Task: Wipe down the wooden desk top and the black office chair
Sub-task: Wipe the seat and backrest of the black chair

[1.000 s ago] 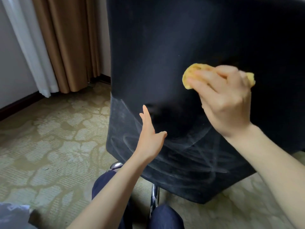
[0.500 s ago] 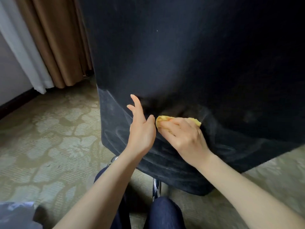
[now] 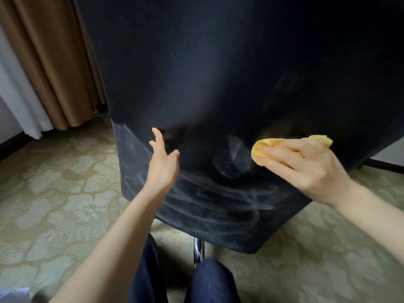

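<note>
The black office chair (image 3: 218, 73) fills most of the view: its dark backrest stands close in front of the person, and pale streaks cross its lower part. Under it lies a green-beige patterned carpet (image 3: 54, 193), with open floor to the left and at lower right. A brown curtain (image 3: 54, 62) and a white curtain (image 3: 19, 101) hang at the left, near the backrest's left edge. A chrome post (image 3: 198, 250) shows under the bottom edge, just above the person's dark trouser legs (image 3: 209, 281). The right hand (image 3: 306, 169) presses a yellow cloth (image 3: 262, 147) against the lower right of the backrest, its fingers nearly straight and close together over the cloth, the thumb hidden. The left hand (image 3: 162, 169) is raised at the lower left of the backrest, fingers straight and slightly spread; whether it touches, I cannot tell.
</note>
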Demonstrator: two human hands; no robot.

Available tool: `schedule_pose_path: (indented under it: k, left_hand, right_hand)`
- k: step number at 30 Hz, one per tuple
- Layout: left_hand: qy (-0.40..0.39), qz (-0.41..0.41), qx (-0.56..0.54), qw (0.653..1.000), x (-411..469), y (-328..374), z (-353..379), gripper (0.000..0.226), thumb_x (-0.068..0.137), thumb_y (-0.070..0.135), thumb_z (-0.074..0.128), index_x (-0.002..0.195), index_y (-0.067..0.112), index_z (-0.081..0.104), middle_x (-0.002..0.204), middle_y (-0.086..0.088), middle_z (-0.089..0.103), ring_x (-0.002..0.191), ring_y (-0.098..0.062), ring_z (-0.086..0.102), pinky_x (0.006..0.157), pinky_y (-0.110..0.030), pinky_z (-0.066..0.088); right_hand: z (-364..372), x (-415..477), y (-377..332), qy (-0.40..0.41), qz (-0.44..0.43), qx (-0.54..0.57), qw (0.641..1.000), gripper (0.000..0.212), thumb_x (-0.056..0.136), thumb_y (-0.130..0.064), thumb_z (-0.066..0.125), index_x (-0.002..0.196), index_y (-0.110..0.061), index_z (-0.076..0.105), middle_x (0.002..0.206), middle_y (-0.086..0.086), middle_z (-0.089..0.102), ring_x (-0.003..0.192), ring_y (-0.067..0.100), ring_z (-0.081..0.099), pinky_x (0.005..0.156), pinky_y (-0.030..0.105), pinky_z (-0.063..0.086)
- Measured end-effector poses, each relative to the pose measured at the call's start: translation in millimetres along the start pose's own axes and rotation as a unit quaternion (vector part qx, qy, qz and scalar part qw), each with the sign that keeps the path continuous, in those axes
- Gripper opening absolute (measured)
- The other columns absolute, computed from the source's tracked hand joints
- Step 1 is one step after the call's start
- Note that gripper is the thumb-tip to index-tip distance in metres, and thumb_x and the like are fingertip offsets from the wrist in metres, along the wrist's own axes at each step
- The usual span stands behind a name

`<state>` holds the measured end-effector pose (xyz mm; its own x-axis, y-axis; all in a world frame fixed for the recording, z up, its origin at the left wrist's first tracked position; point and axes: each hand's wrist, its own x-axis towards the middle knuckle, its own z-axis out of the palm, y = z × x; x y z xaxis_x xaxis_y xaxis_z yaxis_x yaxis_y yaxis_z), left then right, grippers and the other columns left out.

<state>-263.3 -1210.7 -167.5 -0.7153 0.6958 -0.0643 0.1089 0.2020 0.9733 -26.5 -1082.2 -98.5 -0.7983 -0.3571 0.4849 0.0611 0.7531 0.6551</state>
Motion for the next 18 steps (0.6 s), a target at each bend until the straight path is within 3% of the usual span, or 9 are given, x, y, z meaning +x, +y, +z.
schedule_pose_path:
  k: [3,7,10,12,14,16,18]
  left_hand:
    - [0.043,0.011,-0.014,0.999,-8,6,6,0.068,0.098,0.015,0.037,0.15,0.034,-0.002,0.16,0.003,0.002,0.143,-0.022,0.021,0.106,-0.027,0.02]
    - [0.023,0.05,-0.037,0.998,-26,12,19,0.074,0.097,0.014,0.04,0.148,0.04,-0.008,0.159,0.009,-0.009,0.145,-0.016,0.012,0.101,-0.018,0.016]
    - [-0.006,0.051,-0.053,0.997,-30,16,26,0.085,0.094,0.007,0.044,0.145,0.043,-0.013,0.158,0.007,-0.016,0.141,-0.024,0.024,0.076,0.004,0.028]
    - [-0.01,0.046,-0.048,0.998,-29,18,27,0.092,0.091,0.002,0.045,0.143,0.046,-0.017,0.157,0.007,-0.019,0.134,-0.033,0.037,0.064,-0.004,0.039]
    - [-0.015,0.041,-0.042,0.998,-27,20,28,0.094,0.089,0.0,0.043,0.142,0.048,-0.018,0.156,0.008,-0.021,0.137,-0.03,0.033,0.083,-0.014,0.043]
    - [-0.033,0.034,-0.039,0.998,-25,21,28,0.095,0.088,-0.002,0.041,0.142,0.048,-0.019,0.156,0.008,-0.022,0.14,-0.028,0.027,0.107,-0.037,0.036]
    - [-0.045,0.029,-0.031,0.998,-25,22,27,0.096,0.086,-0.003,0.04,0.142,0.047,-0.019,0.157,0.006,-0.021,0.14,-0.03,0.027,0.111,-0.05,0.028]
  right_hand:
    - [-16,35,19,0.069,0.031,-0.051,0.996,0.018,0.084,0.004,0.069,0.1,-0.003,0.074,0.099,0.011,0.072,0.08,0.033,0.068,0.059,0.04,0.055]
    - [-10,68,17,0.169,0.114,-0.074,0.976,0.013,0.087,-0.001,0.068,0.095,-0.007,0.076,0.094,0.009,0.072,0.088,0.025,0.05,0.059,0.042,0.053]
    - [13,78,0,0.218,0.181,-0.058,0.957,0.011,0.085,-0.003,0.071,0.093,-0.008,0.077,0.094,0.007,0.072,0.088,0.022,0.048,0.061,0.04,0.053]
    - [30,75,-16,0.212,0.191,-0.039,0.958,0.013,0.085,-0.002,0.07,0.095,-0.009,0.076,0.094,0.006,0.072,0.089,0.021,0.048,0.061,0.038,0.053]
    - [48,66,-31,0.183,0.189,-0.023,0.964,0.016,0.085,-0.001,0.07,0.096,-0.01,0.076,0.094,0.005,0.072,0.089,0.021,0.05,0.062,0.037,0.053]
    - [64,54,-48,0.149,0.185,-0.006,0.971,0.016,0.086,-0.002,0.07,0.097,-0.011,0.076,0.095,0.004,0.072,0.091,0.02,0.053,0.065,0.035,0.052]
    - [77,41,-66,0.113,0.185,0.029,0.976,0.013,0.088,-0.005,0.067,0.097,-0.009,0.076,0.095,0.005,0.072,0.089,0.022,0.06,0.065,0.034,0.052]
